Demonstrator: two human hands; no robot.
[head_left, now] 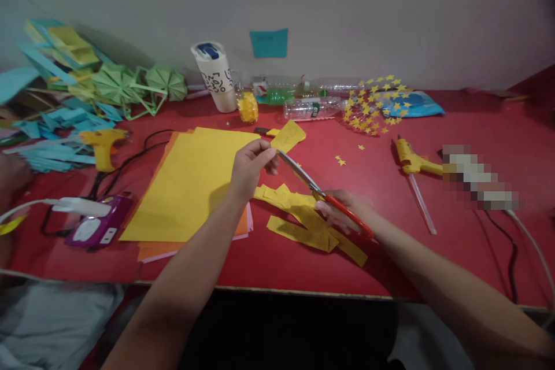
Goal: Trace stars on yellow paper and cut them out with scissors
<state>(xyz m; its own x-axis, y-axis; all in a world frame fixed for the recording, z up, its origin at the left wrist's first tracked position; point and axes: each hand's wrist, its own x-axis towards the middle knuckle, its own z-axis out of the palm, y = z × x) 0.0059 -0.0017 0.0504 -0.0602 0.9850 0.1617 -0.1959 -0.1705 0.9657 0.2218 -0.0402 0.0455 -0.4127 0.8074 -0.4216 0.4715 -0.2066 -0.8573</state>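
My left hand (254, 165) is closed in a pinch above the table, thumb against fingers, at the edge of a small piece of yellow paper (288, 136) with pen marks. Red-handled scissors (310, 183) are gripped in my right hand (349, 208), their blade tips pointing at my left fingertips. How far the blades are apart is hard to see. Below the scissors lie several yellow paper strips (299, 232). A stack of yellow sheets (182, 179), with orange and pink ones underneath, rests beneath and left of my left hand.
Yellow glue guns lie left (103, 144) and right (407, 156). A purple power adapter (104, 225) sits at left. Along the wall stand a white tumbler (214, 78), plastic bottles (312, 108) and a star-covered clear bottle piece (368, 107). A person's hand (15, 170) shows at far left.
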